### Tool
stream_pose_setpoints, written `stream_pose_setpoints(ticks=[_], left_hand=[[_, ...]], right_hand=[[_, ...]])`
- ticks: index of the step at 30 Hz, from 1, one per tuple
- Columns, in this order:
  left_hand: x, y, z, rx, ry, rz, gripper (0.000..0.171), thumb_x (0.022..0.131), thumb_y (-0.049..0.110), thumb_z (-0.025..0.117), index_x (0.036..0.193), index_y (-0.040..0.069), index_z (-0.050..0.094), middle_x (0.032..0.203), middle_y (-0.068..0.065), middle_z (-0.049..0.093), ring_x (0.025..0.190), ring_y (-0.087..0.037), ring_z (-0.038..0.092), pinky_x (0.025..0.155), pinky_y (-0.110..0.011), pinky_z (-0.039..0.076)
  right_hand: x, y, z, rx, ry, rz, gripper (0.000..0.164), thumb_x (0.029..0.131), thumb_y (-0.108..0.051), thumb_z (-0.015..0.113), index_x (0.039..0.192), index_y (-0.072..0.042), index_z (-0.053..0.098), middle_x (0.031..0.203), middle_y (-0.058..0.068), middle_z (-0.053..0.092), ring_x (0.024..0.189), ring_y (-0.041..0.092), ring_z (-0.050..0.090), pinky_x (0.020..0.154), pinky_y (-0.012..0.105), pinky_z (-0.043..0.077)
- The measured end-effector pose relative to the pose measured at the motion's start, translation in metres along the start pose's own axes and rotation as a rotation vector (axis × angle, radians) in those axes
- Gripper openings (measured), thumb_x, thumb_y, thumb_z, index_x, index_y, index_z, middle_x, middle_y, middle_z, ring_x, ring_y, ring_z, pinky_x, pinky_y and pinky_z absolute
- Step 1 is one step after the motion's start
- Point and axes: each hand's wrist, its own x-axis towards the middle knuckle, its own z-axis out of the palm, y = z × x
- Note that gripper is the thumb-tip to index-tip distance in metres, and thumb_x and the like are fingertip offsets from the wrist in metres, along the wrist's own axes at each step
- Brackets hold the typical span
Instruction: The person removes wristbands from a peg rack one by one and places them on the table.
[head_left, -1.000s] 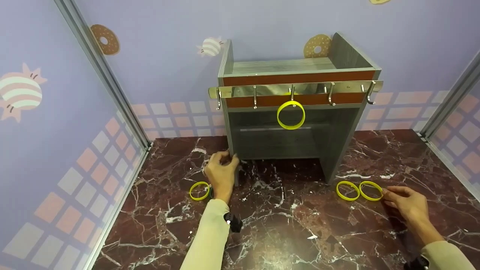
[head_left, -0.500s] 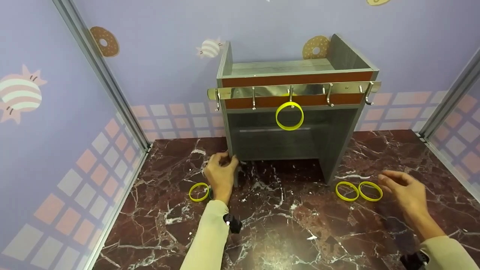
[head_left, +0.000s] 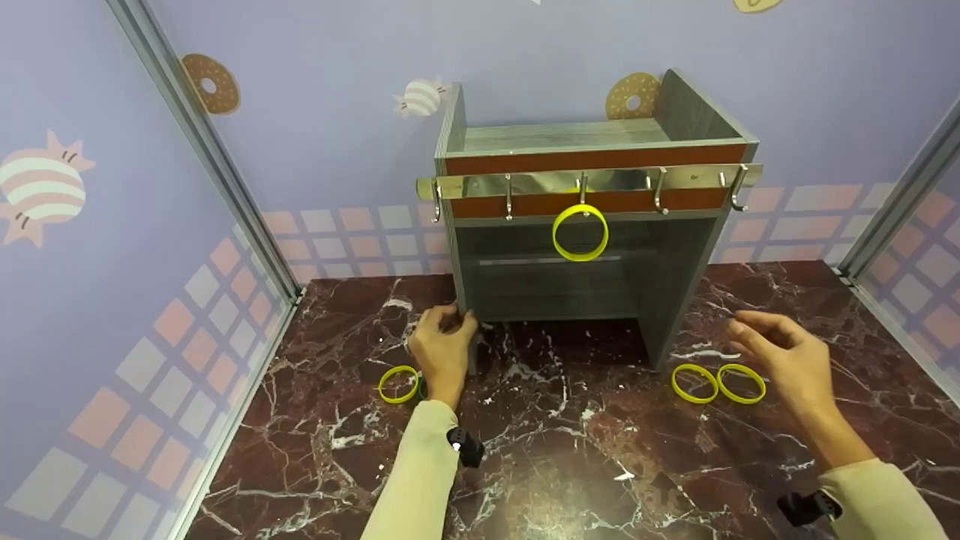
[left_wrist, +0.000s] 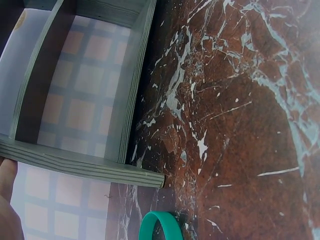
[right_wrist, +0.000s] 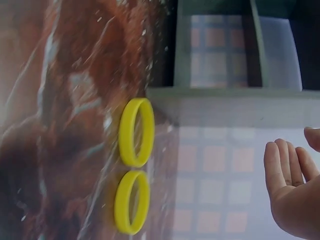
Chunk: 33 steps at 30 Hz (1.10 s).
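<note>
A small grey wooden shelf [head_left: 679, 285] carries a metal hook rail [head_left: 540, 182] across its reddish-brown front board. One yellow ring [head_left: 556, 244] hangs from the middle hook. My left hand [head_left: 441, 349] holds the lower front of the left side panel [left_wrist: 85, 167], thumb by its front edge and fingers along its outer face. Over at the right, my right hand [head_left: 791, 360] is in the air with nothing in it, its fingers loosely bent. Two yellow rings, a nearer-shelf ring [head_left: 694, 400] and an outer ring [head_left: 761, 394], lie side by side below it.
Left of my left wrist lies another yellow ring [head_left: 382, 390], beside a teal ring [left_wrist: 170, 227] mostly hidden by the wrist in the head view. Patterned walls [head_left: 315, 112] enclose the dark red marbled tabletop [head_left: 555, 465] at the back and sides.
My right hand has risen off the outer yellow ring on the right and moved up and left toward the shelf. That ring stays on the table. My left hand has not moved.
</note>
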Motion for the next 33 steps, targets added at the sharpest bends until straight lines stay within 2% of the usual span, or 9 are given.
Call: stream_pose_setpoints(ticks=[7,10,17,21,27,33], left_hand=[[0.000,-0.001,0.001,0.015,0.022,0.046,0.013,0.075,-0.003,0.086,0.082,0.000,0.076,0.082,-0.008,0.072,0.073,-0.026,0.074,0.064,-0.024,0.061],[0.001,-0.002,0.001,0.016,0.026,0.050,0.013,0.075,-0.004,0.085,0.082,0.000,0.075,0.081,-0.008,0.072,0.072,-0.026,0.074,0.064,-0.023,0.060],[0.000,-0.002,0.001,0.021,0.029,0.048,0.013,0.074,-0.003,0.086,0.081,0.000,0.075,0.080,-0.007,0.072,0.072,-0.025,0.072,0.064,-0.020,0.059],[-0.001,-0.002,0.000,0.022,0.023,0.036,0.013,0.075,-0.002,0.086,0.082,0.001,0.076,0.081,-0.006,0.072,0.073,-0.025,0.073,0.064,-0.020,0.059],[0.000,-0.002,-0.001,0.044,0.006,0.025,0.013,0.076,-0.001,0.087,0.084,0.001,0.076,0.083,-0.007,0.072,0.075,-0.025,0.074,0.065,-0.027,0.061],[0.001,-0.002,-0.001,0.036,0.017,0.049,0.013,0.076,0.000,0.088,0.082,0.001,0.077,0.082,-0.007,0.073,0.074,-0.025,0.073,0.064,-0.022,0.059]], right_hand=[[-0.002,-0.019,0.021,-0.125,-0.033,-0.039,0.035,0.100,-0.013,0.075,0.128,0.008,0.069,0.104,-0.008,0.078,0.088,0.009,0.077,0.077,0.019,0.060],[-0.002,-0.027,0.032,-0.136,-0.042,-0.050,0.037,0.101,-0.016,0.075,0.128,0.007,0.069,0.107,-0.007,0.078,0.090,0.010,0.077,0.079,0.019,0.060],[-0.001,-0.041,0.055,0.046,-0.102,-0.051,0.038,0.098,-0.010,0.078,0.125,0.014,0.067,0.110,0.005,0.078,0.093,0.018,0.078,0.085,0.028,0.062],[0.001,-0.044,0.068,0.061,-0.121,-0.072,0.040,0.098,-0.009,0.077,0.126,0.017,0.065,0.111,0.006,0.078,0.094,0.019,0.078,0.086,0.030,0.061],[0.006,-0.048,0.089,0.117,-0.145,-0.102,0.039,0.097,-0.003,0.077,0.125,0.021,0.063,0.111,0.011,0.077,0.097,0.022,0.078,0.087,0.034,0.062],[0.010,-0.055,0.107,0.141,-0.168,-0.102,0.036,0.097,-0.002,0.076,0.125,0.019,0.064,0.116,0.021,0.075,0.102,0.025,0.076,0.090,0.038,0.061]])
